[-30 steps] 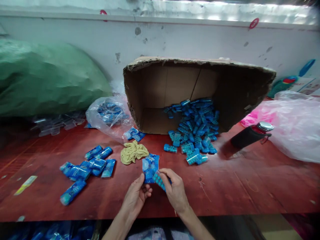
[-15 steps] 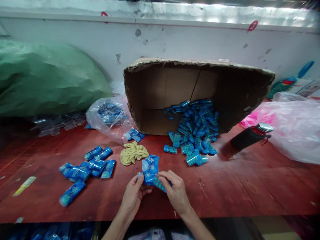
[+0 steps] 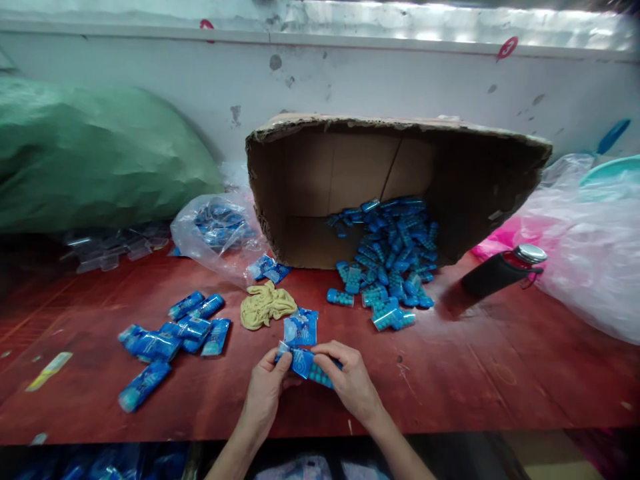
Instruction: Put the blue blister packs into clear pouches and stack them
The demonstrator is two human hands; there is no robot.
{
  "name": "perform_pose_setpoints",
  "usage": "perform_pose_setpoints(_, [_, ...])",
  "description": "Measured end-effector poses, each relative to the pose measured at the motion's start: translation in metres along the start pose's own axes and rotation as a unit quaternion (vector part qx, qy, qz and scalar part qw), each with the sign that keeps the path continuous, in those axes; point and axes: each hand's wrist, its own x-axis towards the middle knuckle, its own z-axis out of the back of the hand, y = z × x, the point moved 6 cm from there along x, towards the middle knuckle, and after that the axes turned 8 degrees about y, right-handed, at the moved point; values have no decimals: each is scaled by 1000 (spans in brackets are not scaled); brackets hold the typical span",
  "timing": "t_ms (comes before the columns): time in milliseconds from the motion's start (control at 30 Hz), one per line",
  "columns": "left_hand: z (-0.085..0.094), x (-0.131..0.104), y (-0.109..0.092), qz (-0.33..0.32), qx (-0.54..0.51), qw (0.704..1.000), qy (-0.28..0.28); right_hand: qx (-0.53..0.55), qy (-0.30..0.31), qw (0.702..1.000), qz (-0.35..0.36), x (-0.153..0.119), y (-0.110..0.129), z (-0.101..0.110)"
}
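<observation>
Between the thumb and fingers of my left hand (image 3: 264,390) is the left end of a blue printed plastic sleeve (image 3: 301,364). A clear bottle of blue balls (image 3: 321,377) sits partly inside that sleeve, tilted down to the right. My right hand (image 3: 354,383) is closed on the bottle's right end, with the thumb on top. Just beyond my hands a flat blue sleeve (image 3: 301,327) lies on the table, touching a crumpled yellow cloth (image 3: 267,305). Sleeved bottles (image 3: 185,330) lie in a loose group to the left.
A cardboard box (image 3: 345,173) lies on its side, bare bottles (image 3: 395,250) spilling from it onto the red table (image 3: 475,380). A black flask (image 3: 500,272) stands right, beside pink and clear bags (image 3: 590,260). A clear bag of sleeves (image 3: 220,227) and a green sack (image 3: 100,160) are left.
The sleeve now covers the left part of the bottle, which earlier lay mostly bare at its edge. Both hands have stayed nearly in place.
</observation>
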Motion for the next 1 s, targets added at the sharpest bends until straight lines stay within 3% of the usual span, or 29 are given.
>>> perform_pose_setpoints(200, [-11, -3, 11, 50, -62, 997, 25, -151, -71, 986, 9, -3, -4, -8])
perform_pose_setpoints(267, [-11, -4, 12, 70, -71, 995, 23, -150, -72, 986, 18, -4, -2, -13])
perform_pose_setpoints(400, [-6, -1, 5, 85, -65, 994, 27, 30, 17, 999, 7, -5, 0, -18])
perform_pose_setpoints(500, [-3, 1, 1, 85, -62, 994, 30, 183, 92, 979, -20, -9, -6, -22])
perform_pose_setpoints(600, [-5, 2, 2, 70, -51, 996, 24, 233, 70, 968, -61, -11, -20, -21])
perform_pose_setpoints(733, [-11, 0, 2, 47, -28, 998, 21, 103, -12, 993, -50, -12, -22, -15])
perform_pose_setpoints(833, [-17, -3, -1, 65, -54, 995, 53, 24, -9, 1000, 9, -10, -11, -15])
perform_pose_setpoints(1000, [-15, -5, -4, 93, -89, 990, 59, 8, -1, 997, 75, -10, 6, -13])
